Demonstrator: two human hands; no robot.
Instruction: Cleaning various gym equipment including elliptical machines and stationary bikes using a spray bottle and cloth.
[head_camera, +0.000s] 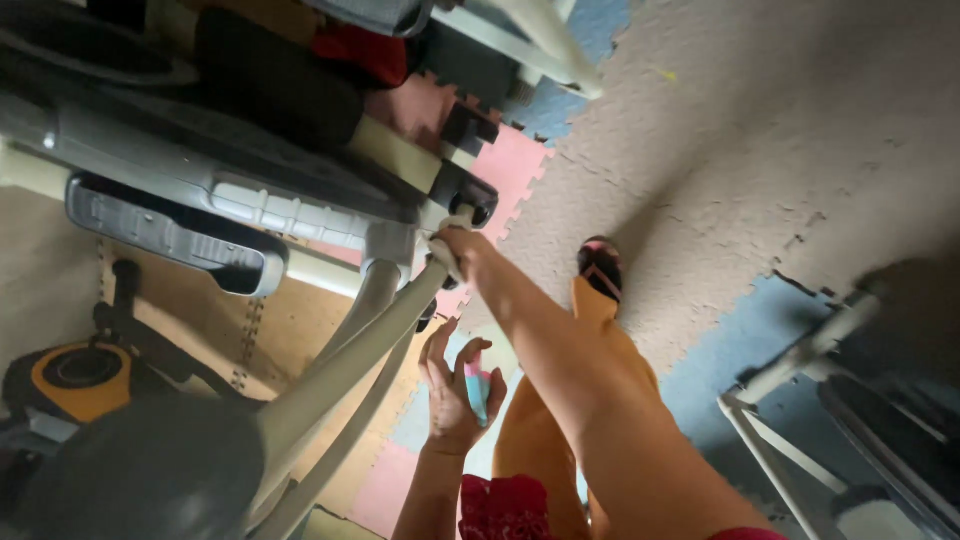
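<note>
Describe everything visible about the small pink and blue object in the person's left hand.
The small object is slim and elongated, pink along one side and light blue along the other, with a smooth surface that looks like plastic. It stands roughly upright against the palm of the left hand, whose fingers curl loosely around it, so its lower end is hidden. It is held in the air above the foam floor tiles, beside the person's orange-clad leg. Too little shows to tell what kind of thing it is.
</note>
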